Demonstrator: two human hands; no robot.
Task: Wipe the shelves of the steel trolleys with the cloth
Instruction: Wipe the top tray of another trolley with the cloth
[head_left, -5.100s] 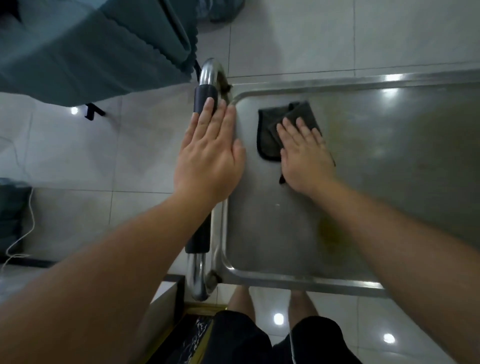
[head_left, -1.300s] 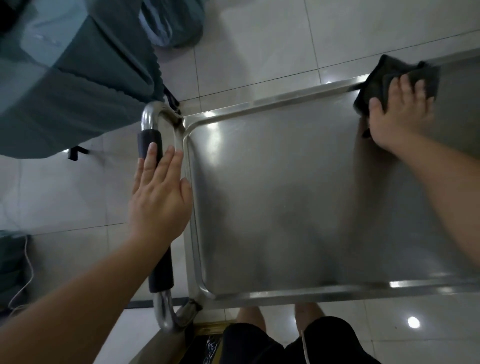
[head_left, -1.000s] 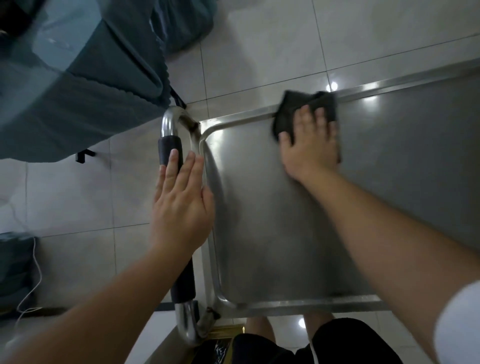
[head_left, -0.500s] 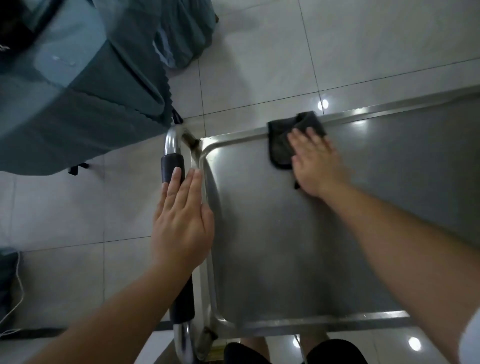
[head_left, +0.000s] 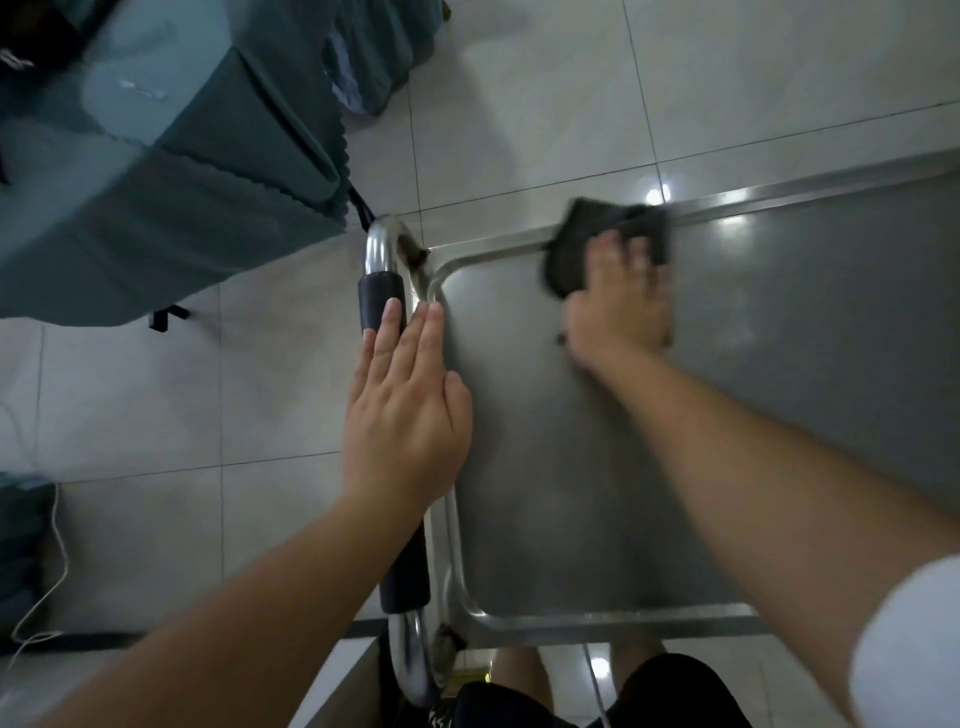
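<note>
The steel trolley's top shelf (head_left: 597, 493) fills the right of the view, seen from above. A dark cloth (head_left: 576, 244) lies at the shelf's far rim, near its far left corner. My right hand (head_left: 621, 306) presses flat on the cloth, fingers straight; the hand and cloth are blurred. My left hand (head_left: 405, 415) rests flat, fingers straight, on the trolley's push handle (head_left: 379, 296), a steel tube with black foam grip along the shelf's left side.
A table draped in teal cloth (head_left: 156, 182) stands at the upper left, close to the handle's far end. Pale tiled floor (head_left: 156, 415) surrounds the trolley. A dark object with a white cord (head_left: 31, 571) lies at the left edge. My legs show below the shelf's near rim.
My right hand slid the cloth from the right along the far rim toward the left corner, and it now sits up over the rim. My left hand stayed on the handle.
</note>
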